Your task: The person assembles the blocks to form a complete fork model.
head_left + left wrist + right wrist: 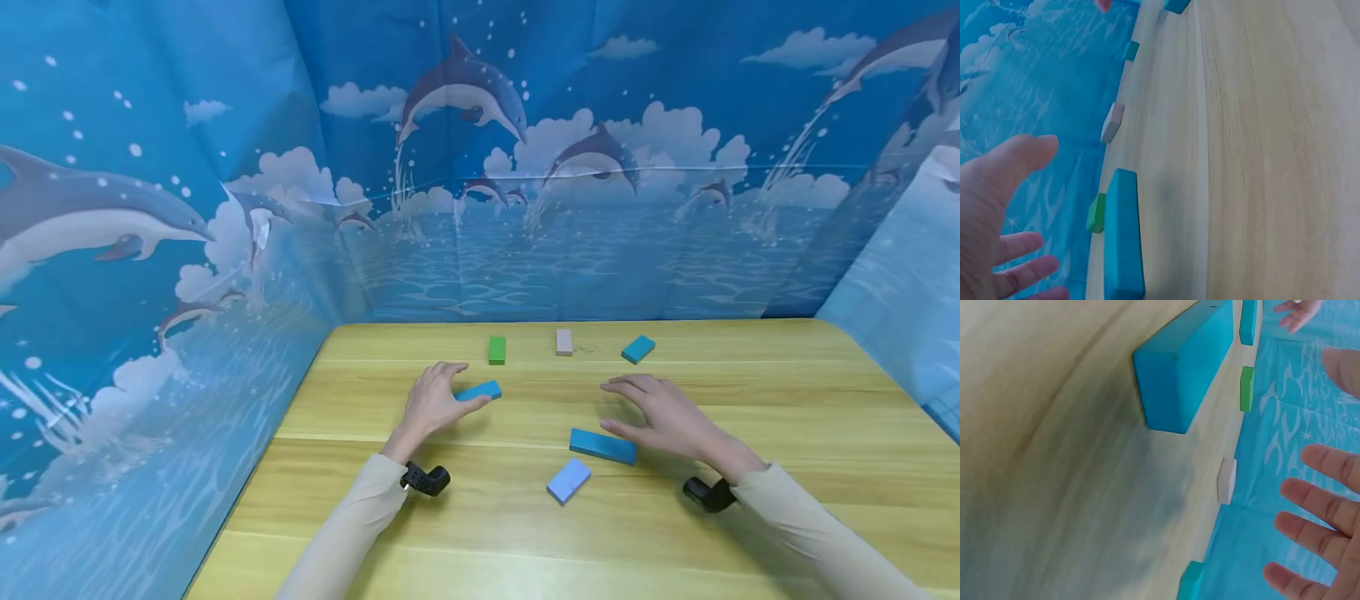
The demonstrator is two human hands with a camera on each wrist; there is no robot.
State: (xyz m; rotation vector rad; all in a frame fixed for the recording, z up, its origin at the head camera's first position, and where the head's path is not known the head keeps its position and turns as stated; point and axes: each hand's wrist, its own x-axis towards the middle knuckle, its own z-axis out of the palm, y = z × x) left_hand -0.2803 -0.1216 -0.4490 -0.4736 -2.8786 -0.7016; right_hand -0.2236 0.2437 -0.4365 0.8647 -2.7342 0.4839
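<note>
"Step?"
"Reaching, seemingly: left hand (433, 402) spread, empty, blue block (482, 389) at its three o'clock; right hand (666, 418) likewise, blue bar (602, 447) at eight."
"Next?"
"Gripping would call for closing in, I'd judge."

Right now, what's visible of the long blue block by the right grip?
The long blue block is a plain, straight-edged rectangular bar, smooth-looking; wood or plastic, I can't tell. It lies on the wood-grain table, slightly slanted, right end nearer the wearer in the head view, just beyond the lavender block. The right grip is beside it, no contact visible.
</note>
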